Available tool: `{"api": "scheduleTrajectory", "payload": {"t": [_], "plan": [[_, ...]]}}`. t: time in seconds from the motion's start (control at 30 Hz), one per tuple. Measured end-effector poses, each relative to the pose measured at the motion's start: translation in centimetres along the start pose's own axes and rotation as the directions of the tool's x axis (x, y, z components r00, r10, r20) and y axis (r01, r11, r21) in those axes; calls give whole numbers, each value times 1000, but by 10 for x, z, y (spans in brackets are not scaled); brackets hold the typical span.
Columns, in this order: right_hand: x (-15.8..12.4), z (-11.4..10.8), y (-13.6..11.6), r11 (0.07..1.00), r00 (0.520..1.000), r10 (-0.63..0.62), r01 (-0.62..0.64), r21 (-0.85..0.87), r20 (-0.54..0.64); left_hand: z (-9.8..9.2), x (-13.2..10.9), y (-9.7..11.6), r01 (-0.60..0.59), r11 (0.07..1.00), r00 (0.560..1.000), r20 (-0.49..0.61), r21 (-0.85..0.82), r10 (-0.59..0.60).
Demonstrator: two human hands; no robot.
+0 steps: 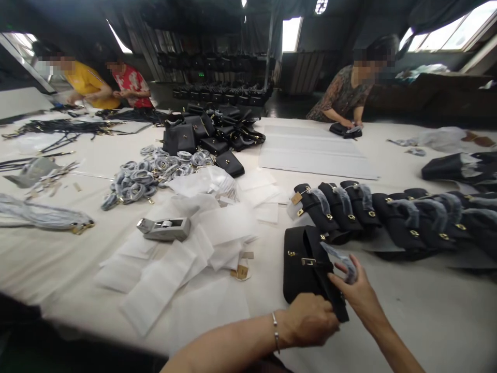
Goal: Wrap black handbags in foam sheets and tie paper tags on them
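Black bag (298, 269): one, upright at the near edge of the bench (427, 321), held in both hands.
Left hand (310, 321): fingers closed on its bottom corner.
Right hand (359, 295): fingers pinching its strap.
Row of bags (361, 207): at least six, just beyond.
Tape dispenser (165, 229): one.
Other people (341, 93): three, far side.

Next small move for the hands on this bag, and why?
Probably lay the wrapped strap against the flap, as on the row of bags beside it: the right hand pinches it at the flap while the left hand grips the bag at its lower edge.
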State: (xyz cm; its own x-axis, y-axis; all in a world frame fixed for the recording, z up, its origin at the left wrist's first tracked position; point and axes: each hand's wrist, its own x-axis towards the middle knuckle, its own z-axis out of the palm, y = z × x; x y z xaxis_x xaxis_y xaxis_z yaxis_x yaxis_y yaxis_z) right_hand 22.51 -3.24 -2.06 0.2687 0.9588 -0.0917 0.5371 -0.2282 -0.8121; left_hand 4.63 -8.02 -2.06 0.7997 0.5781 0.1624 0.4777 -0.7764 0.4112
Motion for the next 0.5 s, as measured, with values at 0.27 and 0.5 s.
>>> {"api": "scheduleTrajectory", "payload": {"t": [0.27,0.5], "plan": [[-45,1,-61,744,785,-616,555,-371,-61,-52,2,-68,90,977,990,-125,196,-66],[-17,-9,-16,893,946,-325,299,-336,-21,-62,-6,-67,248,949,963,55,192,-263]]}}
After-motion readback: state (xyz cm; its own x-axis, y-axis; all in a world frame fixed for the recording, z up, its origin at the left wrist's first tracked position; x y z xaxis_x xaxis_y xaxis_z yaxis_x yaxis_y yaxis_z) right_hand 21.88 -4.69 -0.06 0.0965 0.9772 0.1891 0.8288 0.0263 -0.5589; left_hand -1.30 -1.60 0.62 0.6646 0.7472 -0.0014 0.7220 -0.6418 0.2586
